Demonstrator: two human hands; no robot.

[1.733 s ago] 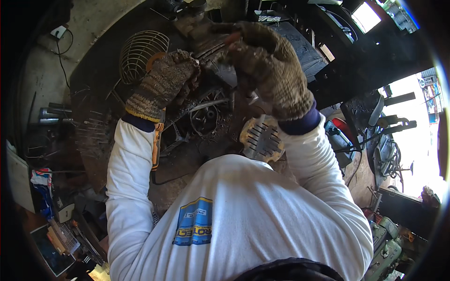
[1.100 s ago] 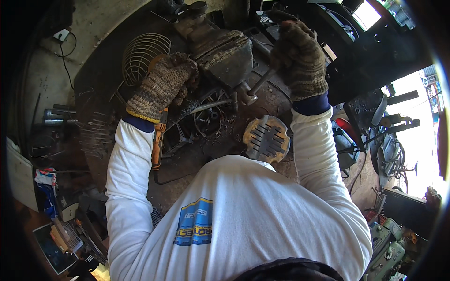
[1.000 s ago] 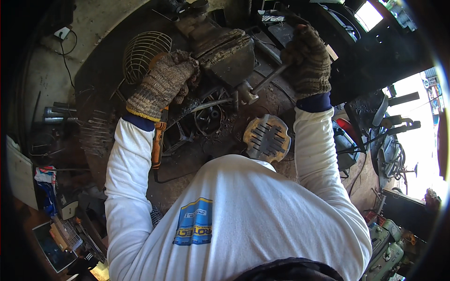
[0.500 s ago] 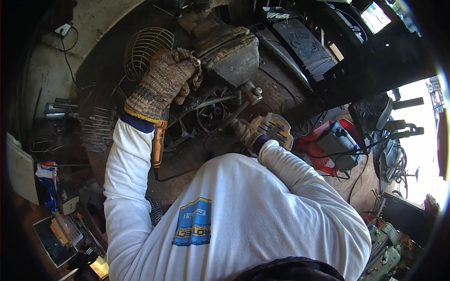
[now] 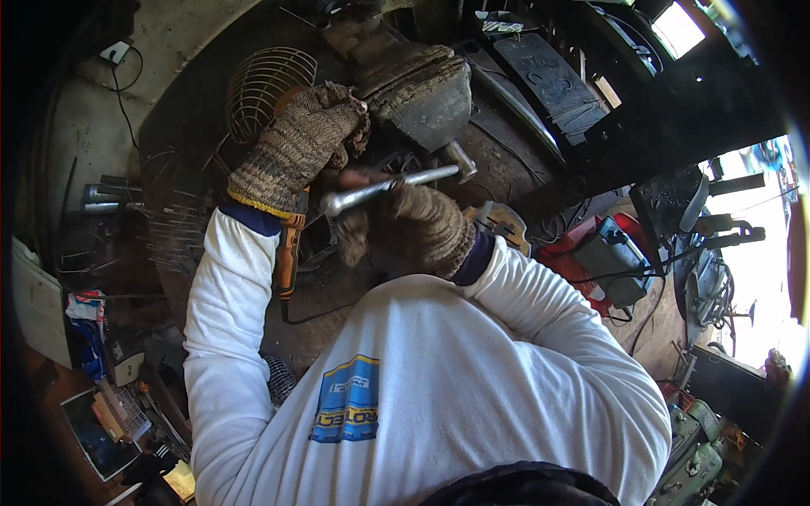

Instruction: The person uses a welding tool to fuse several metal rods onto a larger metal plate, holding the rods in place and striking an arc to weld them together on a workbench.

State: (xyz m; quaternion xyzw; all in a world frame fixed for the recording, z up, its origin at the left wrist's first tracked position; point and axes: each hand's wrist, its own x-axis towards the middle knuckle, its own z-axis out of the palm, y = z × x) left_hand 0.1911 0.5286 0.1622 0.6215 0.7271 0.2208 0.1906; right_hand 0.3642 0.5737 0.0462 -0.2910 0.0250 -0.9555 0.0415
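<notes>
Working the vise handle point(image 5: 390, 185), you are bringing your right hand point(image 5: 418, 223) to its bar, on the near side of the vise point(image 5: 422, 97). Its fingers are blurring, so I cannot tell how firmly they are closing. Your left hand point(image 5: 299, 148) is curling at the vise's left side; I cannot tell whether around anything.

The vise is standing toward the bench's point(image 5: 181, 126) far edge. Pushing near the bar's knob point(image 5: 332, 205) is probably giving you the best leverage; mind those left fingers. The knob is pointing left, toward the orange power tool point(image 5: 288, 253) lying beside your left forearm. A wire cage point(image 5: 270, 88) is crowding the far-left edge, and a slotted piece point(image 5: 509, 223) is sitting just beside your right wrist. Swing room seems to be opening rightward, short of the dark beam point(image 5: 624, 152).
</notes>
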